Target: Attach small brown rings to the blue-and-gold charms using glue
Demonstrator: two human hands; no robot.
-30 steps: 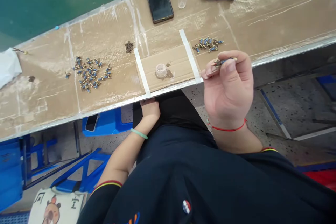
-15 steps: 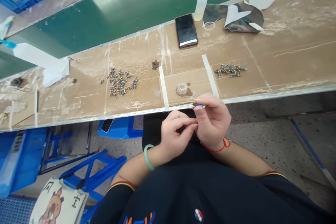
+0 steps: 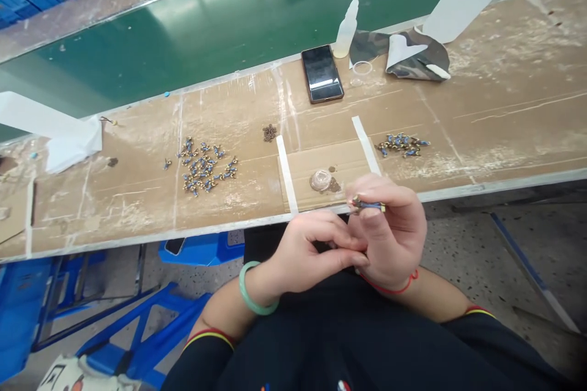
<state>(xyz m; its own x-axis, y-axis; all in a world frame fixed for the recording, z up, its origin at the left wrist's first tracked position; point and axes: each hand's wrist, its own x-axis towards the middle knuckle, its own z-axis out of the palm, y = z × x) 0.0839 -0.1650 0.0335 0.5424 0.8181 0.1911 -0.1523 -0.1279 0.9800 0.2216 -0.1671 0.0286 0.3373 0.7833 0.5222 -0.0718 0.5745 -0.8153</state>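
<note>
stretching across the view, the cardboard-covered bench lay beyond the left hand, whose fingers met the right hand, any grip hidden. the larger cluster sat left, the smaller cluster right; work seemed partway, though which was finished could not be told. one blue piece was pinched in the right hand's fingers, near the bench's front edge.

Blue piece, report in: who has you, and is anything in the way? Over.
Right hand holding blue piece at fingertips. Left hand against the right, any grip unclear. Small clear cup beyond, not touching.
</note>
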